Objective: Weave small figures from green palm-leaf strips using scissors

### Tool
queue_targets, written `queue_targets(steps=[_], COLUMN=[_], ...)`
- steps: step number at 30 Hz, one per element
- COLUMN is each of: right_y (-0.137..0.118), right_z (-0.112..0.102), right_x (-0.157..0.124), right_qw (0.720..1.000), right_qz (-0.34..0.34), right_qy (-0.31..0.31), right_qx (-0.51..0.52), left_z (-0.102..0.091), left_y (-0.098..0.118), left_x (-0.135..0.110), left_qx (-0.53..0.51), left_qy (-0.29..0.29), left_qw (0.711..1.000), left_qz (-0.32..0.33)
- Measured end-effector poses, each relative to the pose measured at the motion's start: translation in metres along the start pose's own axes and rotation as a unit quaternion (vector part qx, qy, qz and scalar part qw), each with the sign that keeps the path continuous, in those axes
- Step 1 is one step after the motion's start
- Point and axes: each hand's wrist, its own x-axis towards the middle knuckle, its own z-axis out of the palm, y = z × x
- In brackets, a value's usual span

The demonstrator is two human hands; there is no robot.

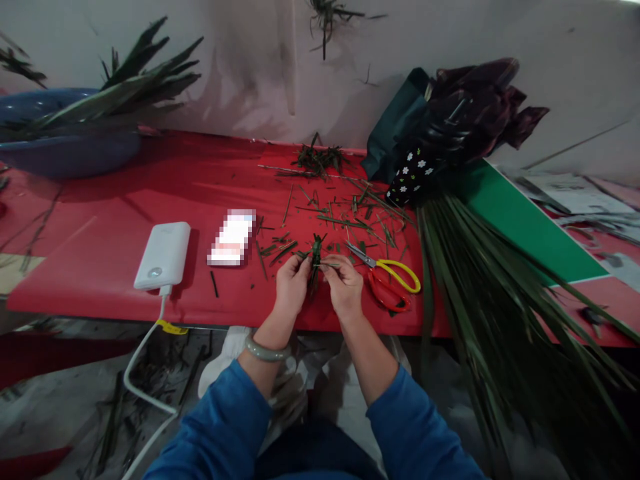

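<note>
Between my two hands is a small dark green figure woven from leaf strips (317, 248), held just above the red table. My left hand (293, 283) is closed, with thumb and fingertips pinching the figure's left side. On the other side my right hand (344, 283) is closed too, its fingertips pinching a thin leaf strip (330, 265) at the figure. Scissors (373, 262) with one yellow and one red handle lie beside my right hand, blades pointing away to the left. Cut leaf scraps (283, 252) are scattered around. The figure's lower part is partly hidden by my fingers.
A white power bank (163, 257) with a cable and a bright phone (233, 238) lie on the left. Behind them stands a blue basin (70, 157) with leaves. Long palm leaves (465, 300) hang over the right front edge, near a dark bag (393, 127) and green board (530, 227).
</note>
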Motion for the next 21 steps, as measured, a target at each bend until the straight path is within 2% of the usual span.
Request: queue_targets(steps=[6, 11, 15, 21], right_y=[-0.0013, -0.0028, -0.0044, -0.0031], right_z=[0.0018, 0.0023, 0.0017, 0.0024], right_x=[-0.0024, -0.0024, -0.0021, 0.0013], right_qw=[0.998, 0.999, 0.998, 0.997], right_qz=[0.031, 0.035, 0.051, 0.075], right_qy=[-0.040, -0.009, 0.008, 0.012], right_qx=[0.047, 0.040, 0.038, 0.006], left_z=[-0.0028, -0.0021, 0.0004, 0.0004], left_y=[-0.0029, -0.0020, -0.0020, -0.0007], left_x=[0.0006, 0.0003, -0.0003, 0.0004], left_qx=[0.055, 0.100, 0.115, 0.088], left_qy=[-0.015, 0.016, 0.040, 0.022], left_qw=[0.998, 0.994, 0.992, 0.995], left_qz=[-0.007, 0.031, 0.031, 0.034])
